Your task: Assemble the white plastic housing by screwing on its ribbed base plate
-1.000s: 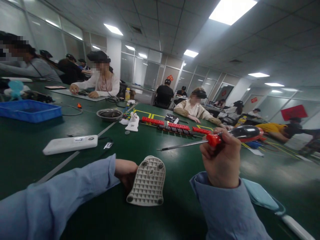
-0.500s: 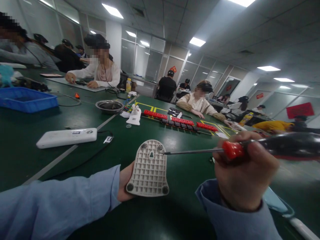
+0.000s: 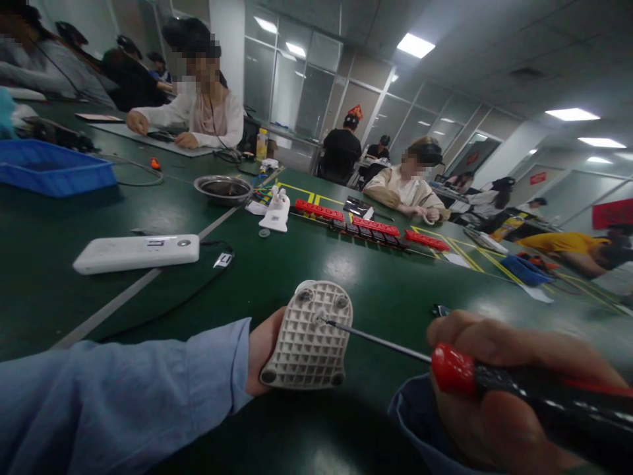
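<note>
A light grey plastic base [image 3: 311, 343] with a waffle-like grid and four dark round feet is held up, its gridded side facing the camera. My left hand [image 3: 266, 349] grips its left edge from behind, most of the fingers hidden. In my right hand [image 3: 509, 396] is a screwdriver [image 3: 455, 369] with a red and black handle, fingers wrapped round it. The screwdriver's thin metal shaft points left, and its tip appears at the keyhole-shaped opening in the upper part of the base.
On the green table [image 3: 198, 336] lie a white power bank-like block [image 3: 138, 254], a metal bowl [image 3: 223, 189], a blue tray [image 3: 57, 173], a white bracket [image 3: 275, 214] and red strips [image 3: 376, 226]. A cable runs behind my left sleeve. Several people sit beyond.
The screwdriver tip has shifted from the base's right edge to its keyhole opening. The shaft now slants up to the left, and the base has tilted and moved slightly right.
</note>
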